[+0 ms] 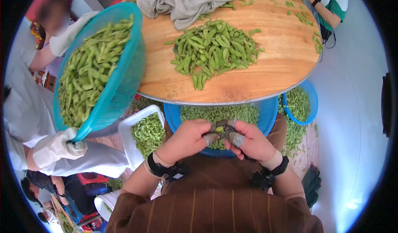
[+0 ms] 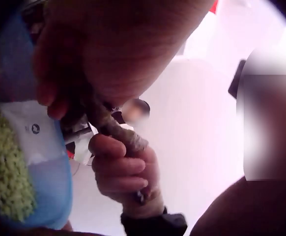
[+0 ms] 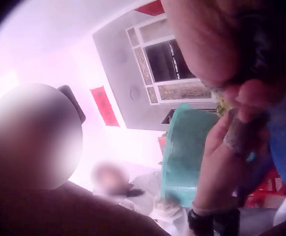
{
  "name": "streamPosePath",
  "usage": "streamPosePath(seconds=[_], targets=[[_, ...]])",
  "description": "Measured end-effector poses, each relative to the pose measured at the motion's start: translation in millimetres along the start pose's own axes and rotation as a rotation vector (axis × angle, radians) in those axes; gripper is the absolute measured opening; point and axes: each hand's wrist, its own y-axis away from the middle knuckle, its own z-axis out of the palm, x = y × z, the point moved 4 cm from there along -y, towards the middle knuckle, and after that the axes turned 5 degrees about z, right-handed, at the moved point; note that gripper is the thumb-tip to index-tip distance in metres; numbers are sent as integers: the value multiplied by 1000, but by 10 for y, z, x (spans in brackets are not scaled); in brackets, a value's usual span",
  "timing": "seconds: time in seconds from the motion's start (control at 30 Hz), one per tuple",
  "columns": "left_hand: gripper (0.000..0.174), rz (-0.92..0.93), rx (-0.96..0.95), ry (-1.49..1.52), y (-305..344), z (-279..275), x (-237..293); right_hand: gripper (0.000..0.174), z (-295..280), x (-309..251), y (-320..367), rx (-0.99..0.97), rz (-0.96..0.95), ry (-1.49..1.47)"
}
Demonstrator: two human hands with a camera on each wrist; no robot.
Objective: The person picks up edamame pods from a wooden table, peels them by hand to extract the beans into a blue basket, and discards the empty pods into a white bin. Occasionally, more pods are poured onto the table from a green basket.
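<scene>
My left hand (image 1: 184, 137) and right hand (image 1: 255, 142) meet over a blue basin (image 1: 272, 116) of shelled green beans (image 1: 207, 112). Between the fingertips a small green soybean pod (image 1: 219, 129) shows, pinched from both sides. Greyish wraps cover some fingers and thumbs. In the left wrist view the wrapped fingertips join in front of the right hand (image 2: 126, 167); the pod is hidden there. A bit of green pod (image 3: 223, 106) peeks out between the hands in the right wrist view.
A pile of pods (image 1: 215, 48) lies on the wooden table (image 1: 265, 82), with a grey cloth (image 1: 178, 1) behind. At left, a gloved person holds a tilted teal basin (image 1: 134, 63) full of pods. A white tray (image 1: 126, 135) and a smaller blue basin (image 1: 314, 100) stand below.
</scene>
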Motion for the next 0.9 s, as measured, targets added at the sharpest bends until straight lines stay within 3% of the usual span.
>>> streamPosePath(seconds=[0.03, 0.1, 0.17, 0.23, 0.27, 0.33, 0.37, 0.43, 0.57, 0.63, 0.7, 0.8, 0.9], targets=[[18, 9, 9, -8, -6, 13, 36, 13, 5, 20, -14, 1, -11, 11], [19, -54, 21, -326, -20, 65, 105, 11, -25, 60, -28, 74, -12, 75], [19, -26, 40, -387, -4, 118, 91, 11, -26, 96, -12, 111, -25, 113], [22, -300, 44, 466, 12, 230, -78, 11, -45, 98, 18, 115, -96, 127], [22, -298, 46, 466, 15, 231, -78, 11, -41, 106, 36, 116, -97, 129], [24, -567, 41, 1294, 49, 328, -75, 11, -36, 98, 64, 80, -107, -40], [24, -562, 43, 1293, 45, 340, -89, 11, -54, 86, 57, 79, -110, -36], [22, -431, -78, 889, 25, 366, -108, 11, -134, 90, 30, 95, -101, -119], [20, -352, -168, 911, 12, 426, -23, 11, -286, 114, -79, 92, -76, 98], [16, -301, -177, 1213, 29, 391, -4, 13, -300, 20, -50, 93, -104, 163], [13, -360, -183, 1308, 75, 394, -18, 15, -311, 32, -58, 122, -78, 174], [15, -369, -119, 974, 38, 278, 22, 16, -327, 33, -78, 227, -197, 392], [16, -468, -18, 892, 36, 272, -31, 17, -317, 39, -71, 294, -140, 360]])
